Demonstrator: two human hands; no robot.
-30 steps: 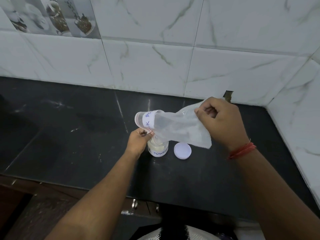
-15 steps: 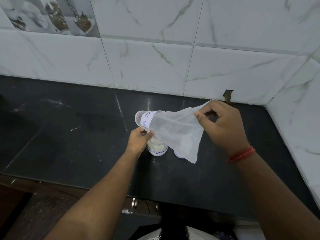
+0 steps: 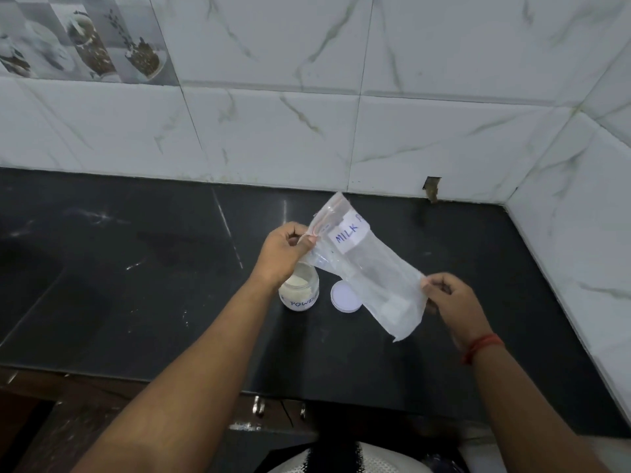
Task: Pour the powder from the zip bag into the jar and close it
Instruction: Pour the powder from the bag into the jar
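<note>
Pinching the zip bag (image 3: 367,268) at both ends, the left hand (image 3: 283,249) grips its zip mouth above the jar (image 3: 300,290) while the right hand (image 3: 447,295) grips the bottom edge, lower and to the right. The bag looks empty, limp and very light; film this thin probably slips, so the stiffer zip strip seems the surest hold. Powder fills the open jar, standing on the dark counter (image 3: 136,285). Just right of it lies the white lid (image 3: 345,297), partly under the hanging bag, which may hinder reaching it.

jar (image 3: 300,291) on counter (image 3: 136,268), lid (image 3: 345,297) just right, bag (image 3: 368,268) seemingly above
</note>
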